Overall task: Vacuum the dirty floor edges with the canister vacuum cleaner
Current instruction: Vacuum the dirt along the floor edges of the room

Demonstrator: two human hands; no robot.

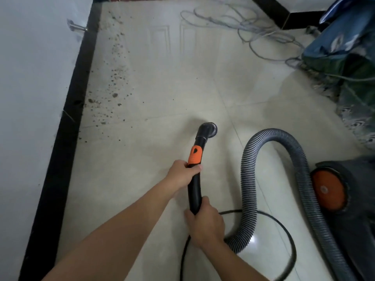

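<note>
Both my hands grip the black vacuum handle tube (pixel 195 191). My left hand (pixel 182 172) holds it just below the orange collar (pixel 195 155); my right hand (pixel 205 222) holds its lower end. The round brush nozzle (pixel 209 129) rests on the pale tile floor, to the right of the dirt. Dark crumbs and dust (pixel 113 84) lie scattered along the black baseboard (pixel 69 110) on the left. A grey ribbed hose (pixel 249 165) loops from the handle to the dark canister (pixel 345 191) with its orange wheel at right.
A black power cord (pixel 288 234) curls on the floor beside my right hand. Tangled grey cable (pixel 253 27) lies at the far side. A dark bag (pixel 349 43) and a fringed rug (pixel 357 118) sit at right. A metal door stop (pixel 78 27) sticks out of the white wall.
</note>
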